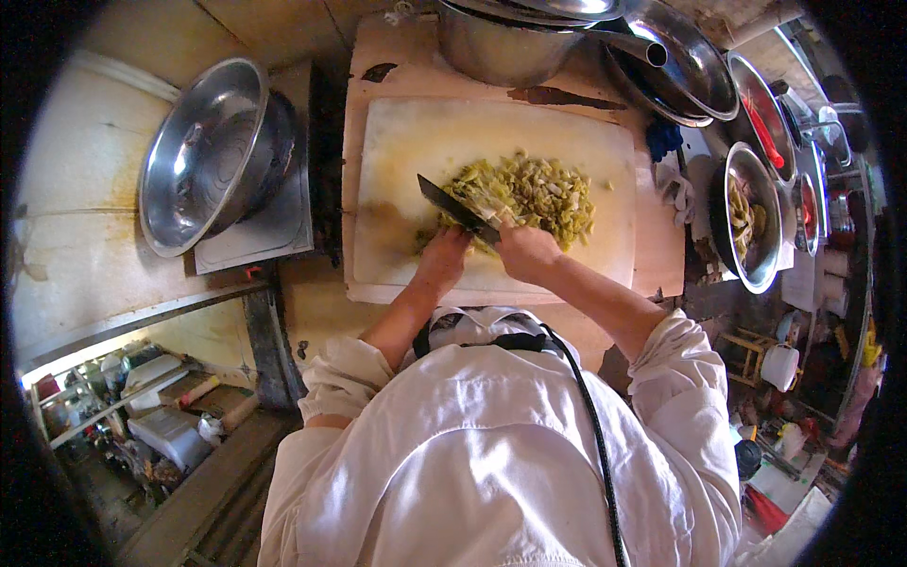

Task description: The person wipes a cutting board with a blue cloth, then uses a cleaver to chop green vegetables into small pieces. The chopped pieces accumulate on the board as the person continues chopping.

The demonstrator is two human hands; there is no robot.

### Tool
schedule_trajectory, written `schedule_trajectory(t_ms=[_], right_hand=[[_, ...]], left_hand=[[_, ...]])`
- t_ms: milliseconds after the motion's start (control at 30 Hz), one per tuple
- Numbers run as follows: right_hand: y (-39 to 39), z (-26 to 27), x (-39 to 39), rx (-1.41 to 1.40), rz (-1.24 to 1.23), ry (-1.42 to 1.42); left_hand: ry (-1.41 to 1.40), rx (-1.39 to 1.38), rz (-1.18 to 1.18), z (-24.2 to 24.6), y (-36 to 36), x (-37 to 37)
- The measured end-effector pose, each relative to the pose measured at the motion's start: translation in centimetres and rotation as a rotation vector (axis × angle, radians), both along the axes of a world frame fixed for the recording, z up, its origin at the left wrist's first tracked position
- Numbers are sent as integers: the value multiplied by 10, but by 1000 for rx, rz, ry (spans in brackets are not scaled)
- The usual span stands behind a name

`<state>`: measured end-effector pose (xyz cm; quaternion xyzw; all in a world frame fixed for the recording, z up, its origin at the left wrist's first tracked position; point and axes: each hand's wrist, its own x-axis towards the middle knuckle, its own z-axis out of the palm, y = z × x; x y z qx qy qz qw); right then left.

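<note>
A thick pile of chopped yellow-green leafy vegetable (549,191) lies on a white cutting board (496,127). My right hand (528,251) is closed around the handle end of a broad dark-bladed kitchen knife (453,202). The blade slants up and left across the near-left part of the pile. Left of the blade, my left hand (445,256) has its fingers curled down close to the knife's edge, over some dark green pieces. What lies under those fingertips is hidden.
A large steel basin (205,156) leans at the left. Behind the board stands a big metal pot (506,53), with black woks (677,64) beside it. At the right, a steel bowl (772,248) holds more vegetable, near a red-handled utensil (769,145) and a crumpled cloth (677,195).
</note>
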<state>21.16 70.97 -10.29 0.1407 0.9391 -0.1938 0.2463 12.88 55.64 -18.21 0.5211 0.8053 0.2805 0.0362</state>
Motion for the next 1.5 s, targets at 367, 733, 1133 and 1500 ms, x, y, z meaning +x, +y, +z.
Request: schedule_trajectory(t_ms=[367,733,1133,1500], right_hand=[[3,9,-2,11,7,28],[-15,-36,-1,32,-37,93],[19,3,-17,178,51,68],[-8,-4,-15,122,42,-18]], left_hand=[[-2,-2,-8,-11,-10,-1],[-95,-10,-9,11,-17,0],[-21,-230,-158,-1,4,-24],[59,-212,-112,-11,-2,-21]])
